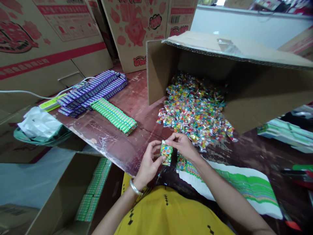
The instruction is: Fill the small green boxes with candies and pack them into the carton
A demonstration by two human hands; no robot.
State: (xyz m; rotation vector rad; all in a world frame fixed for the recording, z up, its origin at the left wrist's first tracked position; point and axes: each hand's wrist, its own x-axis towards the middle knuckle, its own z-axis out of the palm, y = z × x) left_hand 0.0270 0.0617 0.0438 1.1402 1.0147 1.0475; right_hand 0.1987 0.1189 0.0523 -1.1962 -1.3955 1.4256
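Observation:
A small green printed candy box [167, 156] stands upright between my two hands, above the table's near edge. My left hand [149, 163] is closed around its side, the thumb across the lower front. My right hand [183, 147] pinches at the top flap of the same box; whether the flap is open I cannot tell. Beyond my hands lies a heap of clear-wrapped colourful candies [193, 107], spilling from a cardboard carton [259, 98] on its side. Below my right forearm a row of flat green box blanks [244, 182] is fanned out, partly hidden by the arm.
A block of green boxes [114, 116] stands on the red-brown table [144, 94], beside stacked purple boxes [95, 91]. At lower left an open carton [61, 192] holds rows of green boxes [94, 189]. A white cable [29, 93] runs at left; large cartons [137, 32] stand behind.

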